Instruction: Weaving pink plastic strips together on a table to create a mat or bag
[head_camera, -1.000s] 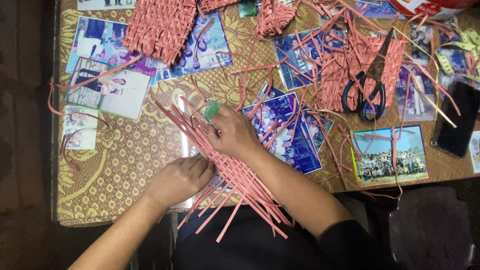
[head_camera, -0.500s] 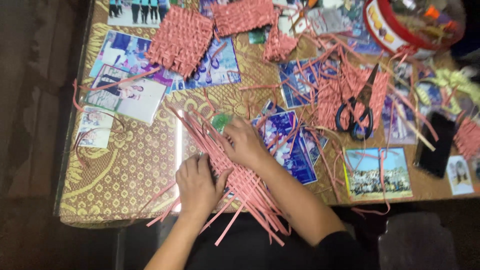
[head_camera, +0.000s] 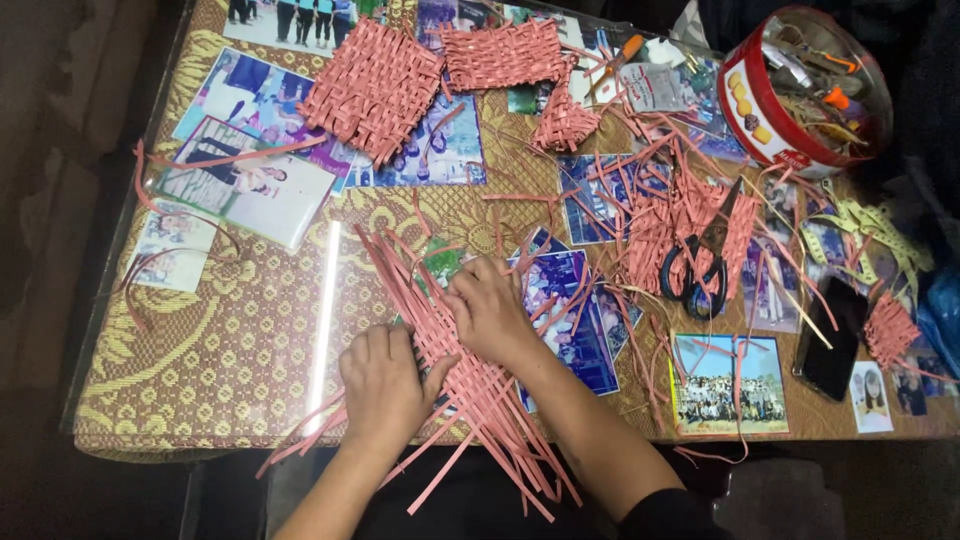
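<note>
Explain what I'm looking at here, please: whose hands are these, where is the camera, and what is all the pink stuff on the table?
There is no machine; a person works with two bare hands. The one picture comes from a camera worn on that person's head, looking down, so the arms enter from the bottom edge.

The left hand and the right hand both press on a bundle of pink strips, partly interlaced, lying on the near part of the table and sticking out over its edge. Neither hand lifts anything.

The table has a glossy top over a gold patterned cloth with photographs under it. Farther back lie two finished woven pink mats, loose strip offcuts, black-handled scissors, a round red tin of small tools, a dark phone and a yellow measuring tape.
</note>
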